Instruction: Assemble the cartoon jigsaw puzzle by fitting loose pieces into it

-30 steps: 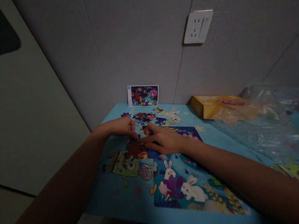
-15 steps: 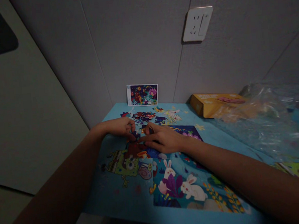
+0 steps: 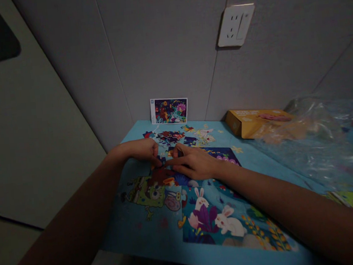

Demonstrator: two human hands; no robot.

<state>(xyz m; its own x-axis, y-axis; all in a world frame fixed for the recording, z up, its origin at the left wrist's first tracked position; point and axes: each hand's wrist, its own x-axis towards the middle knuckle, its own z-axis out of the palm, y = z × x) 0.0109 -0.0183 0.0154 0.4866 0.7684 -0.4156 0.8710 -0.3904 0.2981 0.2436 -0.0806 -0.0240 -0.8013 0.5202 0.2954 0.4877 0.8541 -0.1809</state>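
Observation:
A partly joined jigsaw puzzle (image 3: 203,229) with white rabbits and purple leaves lies on the blue table. My left hand (image 3: 142,150) is at the puzzle's upper left edge, fingers curled, with a fingertip pressed on a dark puzzle piece (image 3: 163,160) there. Just right of it, my right hand (image 3: 194,163) rests across the joined pieces with its fingers stretched out, the forefinger reaching toward the left fingertip. It covers part of the puzzle's middle. Beyond both hands, several loose puzzle pieces (image 3: 169,136) lie in a pile.
Against the wall leans a picture card (image 3: 171,110) of the puzzle scene. At the back right is a yellow box (image 3: 256,121), partly under a crumpled clear plastic bag (image 3: 316,145). The blue table (image 3: 136,235) has cartoon prints. A socket (image 3: 236,25) is on the wall.
The left fingers have drawn in slightly, pressing down at the puzzle's edge. My right hand stays nearly in place, and the whole view has shifted a little.

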